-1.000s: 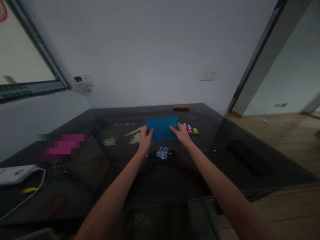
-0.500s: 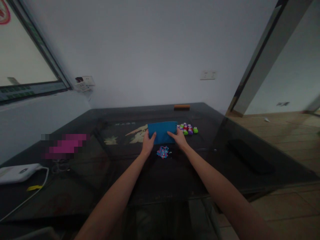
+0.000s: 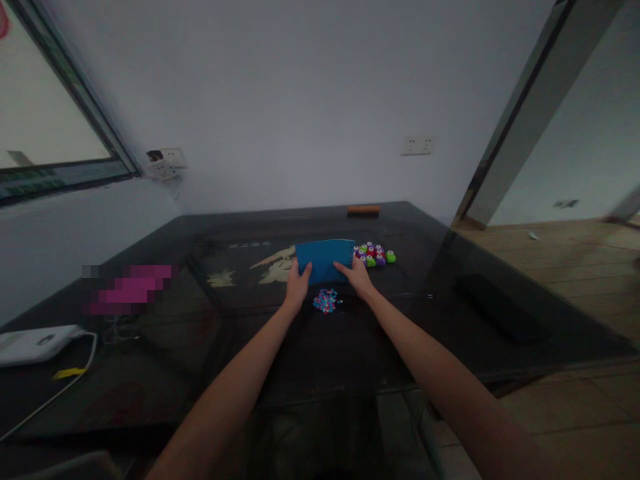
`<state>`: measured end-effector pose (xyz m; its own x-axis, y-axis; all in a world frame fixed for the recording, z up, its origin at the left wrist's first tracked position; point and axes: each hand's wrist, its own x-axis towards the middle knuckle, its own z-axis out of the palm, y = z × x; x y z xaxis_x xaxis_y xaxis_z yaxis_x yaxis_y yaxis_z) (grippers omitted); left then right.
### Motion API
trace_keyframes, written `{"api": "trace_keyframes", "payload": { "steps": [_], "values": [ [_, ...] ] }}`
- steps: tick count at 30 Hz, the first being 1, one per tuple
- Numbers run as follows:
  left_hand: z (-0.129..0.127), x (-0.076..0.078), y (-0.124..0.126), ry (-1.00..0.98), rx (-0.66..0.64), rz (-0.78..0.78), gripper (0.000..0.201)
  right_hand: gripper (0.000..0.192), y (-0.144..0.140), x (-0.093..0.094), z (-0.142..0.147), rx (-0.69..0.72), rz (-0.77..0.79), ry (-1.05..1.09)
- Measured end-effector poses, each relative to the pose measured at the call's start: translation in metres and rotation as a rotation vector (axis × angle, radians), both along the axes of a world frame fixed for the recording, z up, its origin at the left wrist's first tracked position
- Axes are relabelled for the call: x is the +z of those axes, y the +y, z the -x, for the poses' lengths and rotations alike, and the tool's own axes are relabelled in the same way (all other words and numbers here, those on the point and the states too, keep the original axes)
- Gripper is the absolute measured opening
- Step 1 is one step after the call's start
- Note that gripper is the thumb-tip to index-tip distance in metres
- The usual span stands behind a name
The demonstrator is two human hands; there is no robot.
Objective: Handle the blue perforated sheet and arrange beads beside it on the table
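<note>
A blue sheet of paper (image 3: 324,257) rests on the dark glass table (image 3: 280,347), far from me. My left hand (image 3: 297,287) grips its near left edge. My right hand (image 3: 359,277) grips its near right edge. Just in front of the sheet, between my wrists, lies a small pile of pink and blue cut-out bits (image 3: 327,301). Right of the sheet sits a cluster of small coloured punches (image 3: 374,255) in green, purple and red.
An orange bar (image 3: 363,211) lies at the table's far edge. A long black object (image 3: 493,308) rests at the right side. At the left are a white device (image 3: 35,343) with a cable and a pink blurred patch (image 3: 127,289). Wooden floor lies to the right.
Both hands drew the blue sheet nearer to me and lower, uncovering more of the coloured punches on its right. The pile of bits stayed where it was.
</note>
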<state>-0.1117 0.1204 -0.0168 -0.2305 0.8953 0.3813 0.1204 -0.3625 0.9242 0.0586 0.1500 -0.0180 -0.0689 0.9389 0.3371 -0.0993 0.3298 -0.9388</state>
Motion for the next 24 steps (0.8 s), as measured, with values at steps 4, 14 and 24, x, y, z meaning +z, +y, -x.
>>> {"api": "trace_keyframes", "payload": {
  "steps": [4,14,24],
  "values": [
    [-0.001,-0.003,0.001,-0.027,-0.005,-0.015,0.037,0.046,0.003,-0.003,-0.002,0.018,0.010,0.020],
    [0.007,0.031,-0.015,0.401,0.110,-0.334,0.061,0.074,-0.011,0.025,-0.011,-0.146,-0.345,-0.158],
    [0.006,0.037,-0.021,0.609,0.159,-0.331,0.043,0.038,-0.021,0.040,-0.018,-0.300,-0.648,-0.533]
  ]
}}
